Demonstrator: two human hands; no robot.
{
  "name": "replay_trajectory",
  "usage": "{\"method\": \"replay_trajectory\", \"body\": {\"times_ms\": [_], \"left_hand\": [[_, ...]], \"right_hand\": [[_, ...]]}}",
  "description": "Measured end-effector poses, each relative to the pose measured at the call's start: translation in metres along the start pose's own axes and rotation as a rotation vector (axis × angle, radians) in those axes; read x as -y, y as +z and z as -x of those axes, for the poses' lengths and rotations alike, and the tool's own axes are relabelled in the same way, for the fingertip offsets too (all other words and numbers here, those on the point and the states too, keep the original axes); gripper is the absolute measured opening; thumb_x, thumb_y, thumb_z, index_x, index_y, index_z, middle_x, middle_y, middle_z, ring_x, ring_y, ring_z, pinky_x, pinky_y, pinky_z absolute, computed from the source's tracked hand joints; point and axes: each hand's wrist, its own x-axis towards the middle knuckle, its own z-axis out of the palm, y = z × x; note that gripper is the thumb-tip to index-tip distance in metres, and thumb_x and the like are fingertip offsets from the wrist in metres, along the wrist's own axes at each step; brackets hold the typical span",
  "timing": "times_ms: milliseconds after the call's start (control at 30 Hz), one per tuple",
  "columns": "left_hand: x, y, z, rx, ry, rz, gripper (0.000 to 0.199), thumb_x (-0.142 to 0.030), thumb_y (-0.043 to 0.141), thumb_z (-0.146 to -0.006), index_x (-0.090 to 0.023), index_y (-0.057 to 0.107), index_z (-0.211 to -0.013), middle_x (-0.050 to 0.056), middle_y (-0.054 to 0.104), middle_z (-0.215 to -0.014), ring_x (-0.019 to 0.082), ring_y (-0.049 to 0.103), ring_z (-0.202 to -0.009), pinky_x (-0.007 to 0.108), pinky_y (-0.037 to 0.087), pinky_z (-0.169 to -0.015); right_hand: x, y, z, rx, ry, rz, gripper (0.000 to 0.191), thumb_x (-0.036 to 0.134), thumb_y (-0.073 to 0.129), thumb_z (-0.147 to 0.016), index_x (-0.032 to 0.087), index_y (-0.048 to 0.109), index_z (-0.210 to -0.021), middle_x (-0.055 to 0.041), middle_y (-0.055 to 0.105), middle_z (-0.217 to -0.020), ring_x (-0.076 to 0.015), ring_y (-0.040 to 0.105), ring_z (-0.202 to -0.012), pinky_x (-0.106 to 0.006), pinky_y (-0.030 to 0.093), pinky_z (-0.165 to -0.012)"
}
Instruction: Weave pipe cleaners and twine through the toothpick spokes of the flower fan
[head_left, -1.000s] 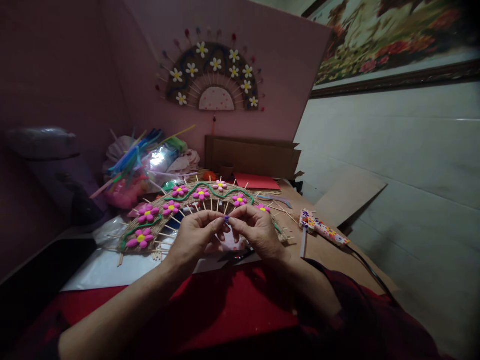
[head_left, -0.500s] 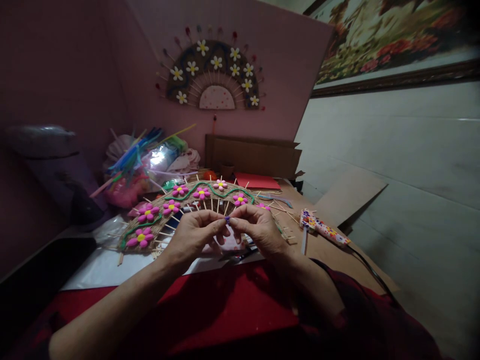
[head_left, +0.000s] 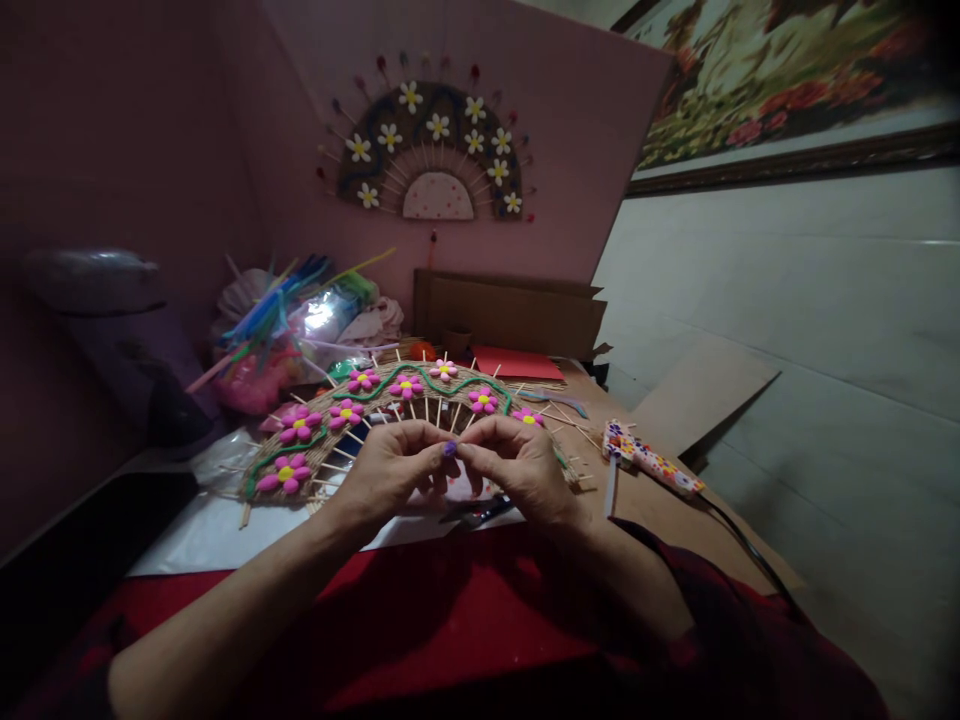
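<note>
Between the fingertips of both hands is a small purple piece [head_left: 450, 449]. My left hand [head_left: 401, 465] pinches it from the left, thumb and forefinger together. From the other side my right hand [head_left: 517, 465] is closed in a pinch, its fingertips touching the piece or right beside it. Behind the hands lies a fan-shaped twine-and-stick piece [head_left: 390, 395] with pink flowers and a wavy green line; the hands hide part of its inner edge. A dark tool [head_left: 484, 514], partly hidden, rests below the hands.
A flower-patterned glue gun [head_left: 652, 465] with a cord lies at the right on brown board. Back left sits a heap of pipe cleaners and plastic bags [head_left: 292, 320]. Red paper [head_left: 517, 363] and cardboard [head_left: 510, 310] are behind. A finished fan [head_left: 439, 125] hangs on the wall.
The purple piece now shows more at the fingertips and sits slightly to the left. Both hands stay nearly in place, fingers still pinched; the whole view has shifted a little.
</note>
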Motion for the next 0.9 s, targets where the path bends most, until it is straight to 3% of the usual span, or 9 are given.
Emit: {"method": "replay_trajectory", "body": {"times_ms": [133,400,533,667,800,900], "left_hand": [[0.0,0.005,0.001,-0.001,-0.063,0.055,0.026,-0.034,0.074,-0.063,-0.012,0.063,-0.071,0.003,0.062,-0.059,0.011,0.056,-0.043,0.022,0.047,-0.041],[0.012,0.011,-0.003,-0.076,-0.131,0.172,0.03,-0.034,0.075,-0.063,-0.013,0.062,-0.08,0.001,0.062,-0.059,0.011,0.055,-0.04,0.021,0.044,-0.035],[0.015,0.013,-0.001,-0.045,-0.177,0.252,0.019,-0.028,0.069,-0.069,-0.012,0.062,-0.078,0.0,0.058,-0.054,0.007,0.047,-0.036,0.016,0.035,-0.03],[0.011,0.014,0.001,0.021,-0.278,0.407,0.01,-0.02,0.061,-0.076,-0.011,0.06,-0.072,-0.002,0.05,-0.048,0.003,0.039,-0.033,0.012,0.026,-0.031],[0.005,0.012,0.001,-0.051,-0.322,0.489,0.009,-0.013,0.055,-0.08,-0.01,0.061,-0.074,-0.001,0.051,-0.053,0.005,0.047,-0.042,0.014,0.039,-0.042],[0.003,0.009,-0.001,-0.101,-0.314,0.596,0.025,-0.023,0.045,-0.089,-0.008,0.062,-0.077,0.007,0.06,-0.068,0.01,0.058,-0.058,0.021,0.049,-0.057]], "right_hand": [[-0.001,0.002,0.002,-0.014,-0.036,0.032,0.018,0.032,0.071,-0.072,0.017,0.062,-0.073,0.0027,0.059,-0.059,-0.0083,0.053,-0.048,-0.021,0.043,-0.045],[-0.009,0.003,0.007,-0.006,-0.157,0.461,0.007,0.024,0.059,-0.081,0.019,0.063,-0.082,-0.0024,0.065,-0.078,-0.0138,0.06,-0.07,-0.026,0.048,-0.063],[-0.009,0.003,0.008,-0.044,-0.249,0.636,0.007,0.018,0.057,-0.081,0.019,0.063,-0.081,-0.0027,0.064,-0.078,-0.0152,0.06,-0.074,-0.027,0.046,-0.068],[-0.009,0.003,0.007,-0.04,-0.262,0.658,0.009,0.018,0.055,-0.083,0.019,0.063,-0.085,-0.0028,0.065,-0.08,-0.0154,0.06,-0.076,-0.028,0.045,-0.069],[-0.008,0.004,0.007,-0.042,-0.28,0.641,0.008,0.023,0.056,-0.084,0.019,0.062,-0.081,-0.0025,0.061,-0.077,-0.0148,0.056,-0.071,-0.028,0.044,-0.066],[-0.006,0.004,0.007,-0.059,-0.405,0.639,0.007,0.019,0.057,-0.084,0.019,0.062,-0.079,-0.0034,0.057,-0.079,-0.0156,0.054,-0.076,-0.03,0.044,-0.07]]}}
